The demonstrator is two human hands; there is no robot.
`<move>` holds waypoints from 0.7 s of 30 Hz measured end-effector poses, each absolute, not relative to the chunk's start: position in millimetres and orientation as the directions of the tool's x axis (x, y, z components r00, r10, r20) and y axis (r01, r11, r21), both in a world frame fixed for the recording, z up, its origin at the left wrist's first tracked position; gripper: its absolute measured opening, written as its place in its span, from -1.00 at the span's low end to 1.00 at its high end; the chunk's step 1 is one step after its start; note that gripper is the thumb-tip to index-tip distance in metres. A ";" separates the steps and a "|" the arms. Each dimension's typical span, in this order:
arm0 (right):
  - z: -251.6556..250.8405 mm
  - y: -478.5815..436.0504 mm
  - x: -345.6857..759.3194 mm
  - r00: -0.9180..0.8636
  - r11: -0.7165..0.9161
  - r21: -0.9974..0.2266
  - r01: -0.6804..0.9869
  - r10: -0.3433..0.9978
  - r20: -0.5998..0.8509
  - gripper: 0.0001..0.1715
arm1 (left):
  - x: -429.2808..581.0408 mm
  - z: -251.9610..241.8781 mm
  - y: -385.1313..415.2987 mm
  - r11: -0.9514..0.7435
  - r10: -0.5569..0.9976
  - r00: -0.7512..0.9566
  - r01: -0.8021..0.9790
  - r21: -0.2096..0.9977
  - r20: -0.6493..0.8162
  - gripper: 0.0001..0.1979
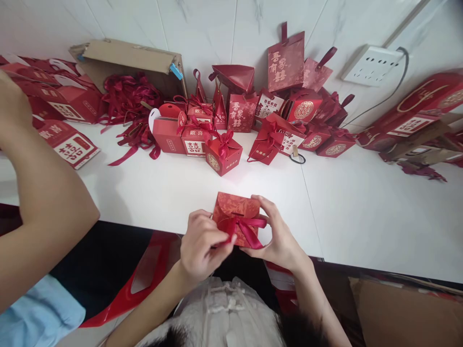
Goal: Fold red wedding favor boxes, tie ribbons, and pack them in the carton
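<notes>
A red patterned gift box (237, 205) is held at the table's near edge, tilted toward me. Around its front runs a dark pink satin ribbon (249, 231) tied in a bow. My left hand (206, 246) pinches the left part of the ribbon between thumb and fingers. On the box's right side, my right hand (280, 236) grips it, fingers at the top corner and thumb along the lower edge. Just beyond stands a small red box with a bow (224, 156).
Several red gift boxes (242, 113) line the wall. A cardboard carton (133, 53) stands behind a heap of ribbons (130, 96). A power strip (376, 65) is on the wall. Another person's arm (47, 193) reaches in at left. The white table (152, 193) ends before me.
</notes>
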State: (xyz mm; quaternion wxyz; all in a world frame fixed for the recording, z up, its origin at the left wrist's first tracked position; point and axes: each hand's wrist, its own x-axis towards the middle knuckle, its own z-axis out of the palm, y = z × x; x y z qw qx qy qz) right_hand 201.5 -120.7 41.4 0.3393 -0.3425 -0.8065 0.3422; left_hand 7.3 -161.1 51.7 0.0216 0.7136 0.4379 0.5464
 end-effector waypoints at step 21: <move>73.3 -163.3 274.7 -0.267 0.646 -0.461 0.608 0.713 0.648 -0.12 | 76.1 78.3 -145.0 -0.737 0.668 0.058 0.193 0.648 0.742 -0.93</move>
